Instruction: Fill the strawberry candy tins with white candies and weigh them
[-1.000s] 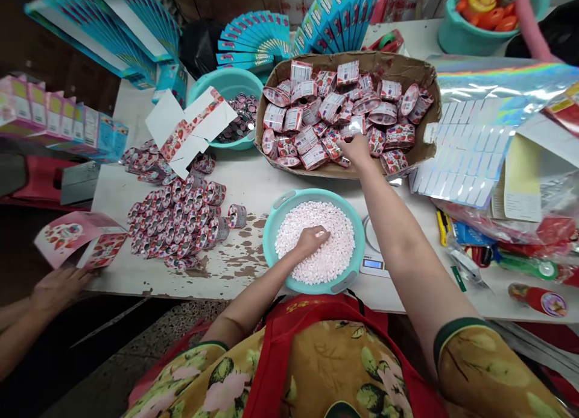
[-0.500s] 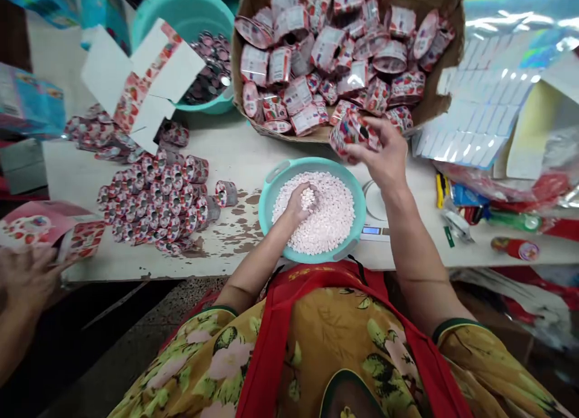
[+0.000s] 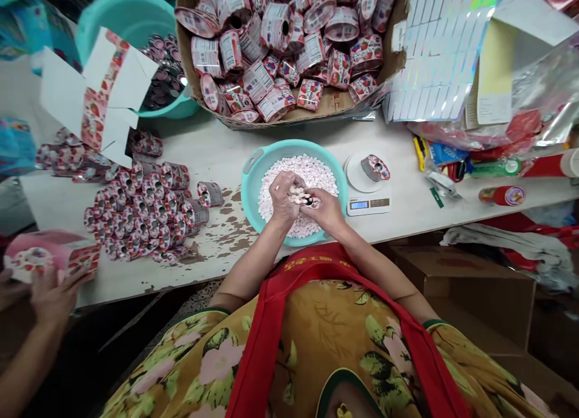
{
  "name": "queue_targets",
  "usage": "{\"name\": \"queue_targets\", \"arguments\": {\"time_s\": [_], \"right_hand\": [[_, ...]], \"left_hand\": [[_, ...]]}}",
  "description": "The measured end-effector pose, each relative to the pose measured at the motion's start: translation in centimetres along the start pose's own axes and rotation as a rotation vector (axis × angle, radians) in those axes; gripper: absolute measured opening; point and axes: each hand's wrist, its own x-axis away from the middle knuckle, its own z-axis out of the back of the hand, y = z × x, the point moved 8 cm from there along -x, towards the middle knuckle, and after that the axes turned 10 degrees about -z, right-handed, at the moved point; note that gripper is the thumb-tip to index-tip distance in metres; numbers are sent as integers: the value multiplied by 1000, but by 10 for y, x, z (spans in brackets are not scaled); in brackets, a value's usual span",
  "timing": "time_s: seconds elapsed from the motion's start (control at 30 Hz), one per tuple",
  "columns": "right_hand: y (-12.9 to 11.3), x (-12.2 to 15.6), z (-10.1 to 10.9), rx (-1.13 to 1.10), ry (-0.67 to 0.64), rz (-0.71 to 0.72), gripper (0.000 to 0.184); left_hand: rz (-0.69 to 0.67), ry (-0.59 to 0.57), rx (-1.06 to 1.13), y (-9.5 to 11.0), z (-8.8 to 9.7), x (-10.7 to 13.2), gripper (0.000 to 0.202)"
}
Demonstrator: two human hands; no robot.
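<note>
Over the turquoise basin [image 3: 249,192], my two hands meet. My left hand [image 3: 284,196] is closed around a clump of small pale pink candies [image 3: 298,195]. Against it, my right hand [image 3: 326,212] grips a small candy container, mostly hidden by fingers, whose dark opening faces the candies. Loose candies of the same kind [image 3: 312,164] fill the basin below. To the right, a strawberry-printed container [image 3: 375,167] lies on the round plate of a white digital scale [image 3: 368,205].
A cardboard box [image 3: 335,101] of strawberry-printed containers stands behind the basin. Stacked containers [image 3: 149,204] lie left, near a turquoise tub [image 3: 108,14] of dark discs. At far left a co-worker's hand [image 3: 52,294] holds a pink carton [image 3: 49,255]. A yellow cutter [image 3: 420,152] lies right.
My right hand has come from the box's front edge down to my left hand above the basin. A container now lies on the scale. The view has shifted right.
</note>
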Motion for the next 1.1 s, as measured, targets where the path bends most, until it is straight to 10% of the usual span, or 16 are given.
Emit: {"name": "queue_targets", "arguments": {"time_s": [0.43,1.1], "right_hand": [[-13,-11,-2,289,32,-31,22],[-23,-12,7,247,103,6,27]], "left_hand": [[67,23,26,-23,1,-16,36],[-5,-27,13,-5,-9,-15,39]]}}
